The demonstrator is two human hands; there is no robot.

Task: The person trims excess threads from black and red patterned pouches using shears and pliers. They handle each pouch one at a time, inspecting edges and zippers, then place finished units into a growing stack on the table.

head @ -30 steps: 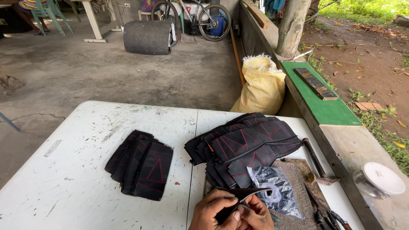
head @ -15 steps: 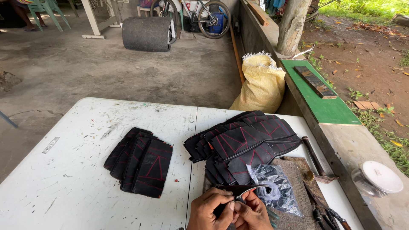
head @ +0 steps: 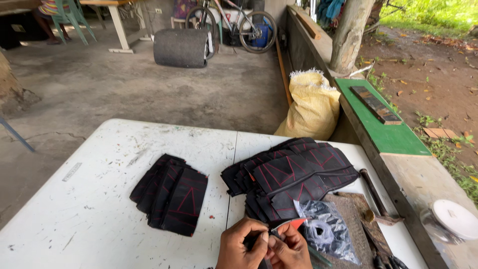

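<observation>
Hands meet at the bottom edge of the head view, knuckles up and pressed together over the white folding table (head: 89, 209). The left hand (head: 242, 245) curls its fingers inward, thumb and forefinger pinched shut on a small dark piece that is mostly hidden between the two hands. The right hand (head: 291, 249) sits touching the left, its fingers closed round a thin tool with an orange-red tip (head: 290, 224) that pokes up and to the right just above the knuckles. What kind of tool it is cannot be told.

Just beyond the hands, touching distance away, lies a large loose pile of black fabric pieces with red stitched lines (head: 291, 174). A smaller, neater stack of black fabric pieces (head: 172, 193) lies to the left of it, apart from both hands. Right of the right hand, a crumpled clear plastic bag (head: 326, 231) rests on a brown worn mat (head: 356, 219). A yellow woven sack (head: 311, 107) stands beyond the table.
</observation>
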